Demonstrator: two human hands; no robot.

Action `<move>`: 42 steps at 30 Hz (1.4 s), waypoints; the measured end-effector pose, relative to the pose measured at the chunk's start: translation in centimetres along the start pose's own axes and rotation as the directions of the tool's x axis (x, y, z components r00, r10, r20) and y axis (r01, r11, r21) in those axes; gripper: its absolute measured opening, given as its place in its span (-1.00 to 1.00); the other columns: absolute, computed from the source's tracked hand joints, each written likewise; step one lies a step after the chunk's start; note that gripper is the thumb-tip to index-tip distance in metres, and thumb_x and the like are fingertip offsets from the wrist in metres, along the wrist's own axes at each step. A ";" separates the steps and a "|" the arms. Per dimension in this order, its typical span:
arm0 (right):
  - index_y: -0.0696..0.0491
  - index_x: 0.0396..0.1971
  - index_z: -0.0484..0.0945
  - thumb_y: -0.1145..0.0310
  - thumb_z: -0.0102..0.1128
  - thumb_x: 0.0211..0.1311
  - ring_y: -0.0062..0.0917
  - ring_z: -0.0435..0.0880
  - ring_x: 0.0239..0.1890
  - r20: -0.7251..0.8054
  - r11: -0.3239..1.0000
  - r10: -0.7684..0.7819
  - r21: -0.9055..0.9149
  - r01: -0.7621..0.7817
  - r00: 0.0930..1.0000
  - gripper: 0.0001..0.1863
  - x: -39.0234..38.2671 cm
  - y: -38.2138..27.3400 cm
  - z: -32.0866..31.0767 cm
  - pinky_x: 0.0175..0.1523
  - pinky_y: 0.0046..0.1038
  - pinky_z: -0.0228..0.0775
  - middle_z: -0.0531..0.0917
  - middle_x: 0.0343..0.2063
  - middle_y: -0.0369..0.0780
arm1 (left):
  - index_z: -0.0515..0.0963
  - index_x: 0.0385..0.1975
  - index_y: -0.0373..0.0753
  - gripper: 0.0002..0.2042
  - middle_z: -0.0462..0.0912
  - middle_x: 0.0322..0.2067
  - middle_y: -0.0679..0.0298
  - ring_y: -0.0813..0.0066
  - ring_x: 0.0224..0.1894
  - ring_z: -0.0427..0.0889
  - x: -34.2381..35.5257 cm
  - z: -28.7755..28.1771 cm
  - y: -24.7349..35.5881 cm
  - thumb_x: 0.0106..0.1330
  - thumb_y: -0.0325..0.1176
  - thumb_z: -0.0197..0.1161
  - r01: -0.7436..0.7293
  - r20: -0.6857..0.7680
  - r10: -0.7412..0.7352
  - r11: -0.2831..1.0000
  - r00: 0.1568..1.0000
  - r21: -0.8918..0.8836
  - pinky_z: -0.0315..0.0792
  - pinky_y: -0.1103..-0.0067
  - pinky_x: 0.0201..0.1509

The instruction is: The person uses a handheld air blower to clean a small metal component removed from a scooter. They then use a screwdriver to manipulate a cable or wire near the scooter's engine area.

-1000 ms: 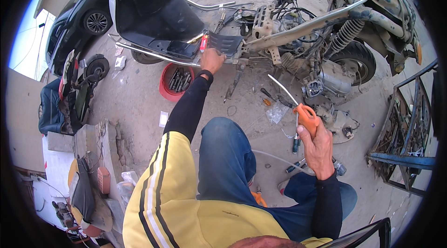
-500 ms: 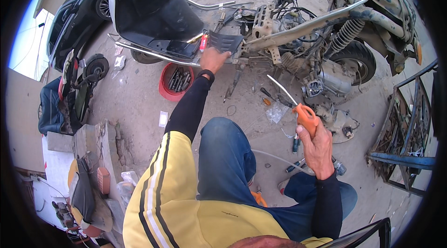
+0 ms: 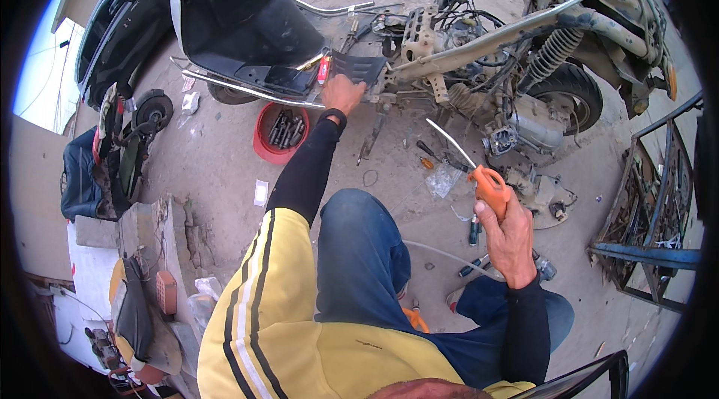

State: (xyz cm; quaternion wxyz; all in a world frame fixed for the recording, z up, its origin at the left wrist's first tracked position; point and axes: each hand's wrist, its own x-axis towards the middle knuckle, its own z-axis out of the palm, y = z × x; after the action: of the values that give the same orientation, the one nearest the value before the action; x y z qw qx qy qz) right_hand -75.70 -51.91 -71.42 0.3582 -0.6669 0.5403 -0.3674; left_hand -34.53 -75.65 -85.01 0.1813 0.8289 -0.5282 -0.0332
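My left hand (image 3: 343,94) reaches forward to the scooter's footboard. Its fingers are closed on the near edge of a black ribbed panel (image 3: 358,67); the fingertips are partly hidden. Just left of the panel stands a small red tube (image 3: 323,69). My right hand (image 3: 511,238), held above the ground at the right, is wrapped round the orange handle (image 3: 490,188) of a tool with a long, pale, curved shaft. That shaft points up and left, touching nothing. In front of me is the partly stripped scooter (image 3: 479,54), its frame, engine and wiring exposed.
Below the footboard sits a red bowl (image 3: 264,143) of dark metal pieces. Near the engine lie a clear plastic bag (image 3: 443,180) and a removed engine part (image 3: 541,195). A rusty metal rack (image 3: 648,208) stands right; broken masonry (image 3: 176,242) is left.
The whole view has shifted very slightly left. Both hands keep their holds, with no other clear movement.
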 end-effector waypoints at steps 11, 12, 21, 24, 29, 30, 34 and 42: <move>0.17 0.01 0.58 0.32 0.33 0.37 -0.01 0.61 -0.46 -0.004 1.000 0.006 0.009 -0.006 1.000 -0.68 -0.1 -0.2 -0.2 -0.32 -0.20 0.42 0.63 -0.48 0.02 | 0.76 -0.40 -0.38 -0.58 0.78 -0.42 -0.06 0.02 -0.33 0.79 0.6 -3.8 -1.5 0.12 -0.03 0.44 -0.068 -0.101 0.050 0.981 0.994 -0.181 0.61 0.25 -0.12; 0.17 0.00 0.58 0.32 0.32 0.37 -0.01 0.61 -0.46 0.003 1.000 0.014 0.005 -0.014 1.000 -0.68 -0.2 -0.3 -0.2 -0.32 -0.20 0.41 0.63 -0.49 0.02 | 0.76 -0.41 -0.39 -0.59 0.78 -0.45 0.01 0.12 -0.35 0.78 0.7 -4.2 -2.0 0.14 -0.05 0.44 -0.015 -0.043 0.001 0.950 0.999 -0.312 0.61 0.31 -0.15; 0.16 0.00 0.57 0.31 0.29 0.38 -0.05 0.60 -0.47 0.013 1.000 0.006 0.027 -0.006 1.000 -0.69 -0.6 -1.0 -0.4 -0.31 -0.22 0.40 0.62 -0.50 0.00 | 0.57 -0.17 -0.32 -0.84 0.68 -0.34 0.26 0.55 -0.38 0.66 -4.3 -7.9 -2.5 0.35 -0.48 0.41 0.446 0.449 0.082 0.052 0.890 -0.893 0.55 0.67 -0.32; 0.16 0.00 0.57 0.31 0.30 0.39 -0.07 0.60 -0.48 0.005 0.998 -0.003 0.058 0.002 1.000 -0.69 -0.8 -1.3 -0.4 -0.31 -0.24 0.40 0.61 -0.52 -0.02 | 0.57 -0.09 -0.24 -0.84 0.70 -0.30 0.23 0.46 -0.29 0.72 -7.9 -9.1 -1.2 0.39 -0.55 0.31 0.454 0.439 0.172 -0.052 0.882 -0.890 0.62 0.63 -0.20; 0.16 -0.01 0.56 0.29 0.31 0.39 -0.10 0.60 -0.50 -0.004 0.995 -0.076 0.061 0.076 0.997 -0.68 -1.1 -0.8 -0.1 -0.34 -0.25 0.38 0.60 -0.53 -0.03 | 0.59 -0.01 -0.22 -0.80 0.71 -0.21 0.20 0.38 -0.17 0.73 -13.2 -10.8 2.4 0.43 -0.57 0.27 0.472 0.354 0.393 -0.257 0.848 -0.844 0.65 0.58 -0.08; 0.16 -0.01 0.56 0.28 0.31 0.39 -0.11 0.60 -0.51 0.000 0.995 -0.088 0.054 0.088 0.996 -0.68 -1.1 -1.0 -0.1 -0.35 -0.25 0.38 0.60 -0.54 -0.03 | 0.59 0.00 -0.23 -0.80 0.71 -0.20 0.20 0.38 -0.15 0.73 -14.2 -11.4 3.4 0.43 -0.56 0.27 0.469 0.329 0.419 -0.293 0.846 -0.833 0.66 0.58 -0.06; 0.15 -0.05 0.57 0.25 0.32 0.40 -0.13 0.60 -0.53 0.007 0.990 -0.129 0.060 0.128 0.992 -0.70 -1.4 -1.3 0.2 -0.38 -0.26 0.37 0.59 -0.57 -0.06 | 0.58 0.06 -0.23 -0.77 0.69 -0.12 0.19 0.41 -0.09 0.70 -16.9 -12.5 6.4 0.45 -0.53 0.27 0.495 0.283 0.488 -0.384 0.825 -0.780 0.65 0.57 0.00; 0.13 -0.03 0.57 0.21 0.32 0.39 -0.11 0.63 -0.52 0.016 0.988 -0.147 0.043 0.146 0.989 -0.67 -1.6 -1.3 0.2 -0.37 -0.23 0.38 0.59 -0.59 -0.05 | 0.54 0.04 -0.25 -0.82 0.58 -0.07 0.25 0.48 -0.07 0.64 -18.1 -11.4 8.4 0.50 -0.49 0.22 0.657 0.321 0.594 -0.522 0.738 -0.545 0.62 0.57 0.04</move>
State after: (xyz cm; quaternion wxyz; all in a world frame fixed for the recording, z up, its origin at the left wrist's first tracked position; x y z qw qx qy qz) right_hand -75.15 -50.10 -70.61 0.3494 -0.7007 0.4784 -0.3976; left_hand -46.92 -59.72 -74.01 0.5911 0.1304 -0.1723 -0.7771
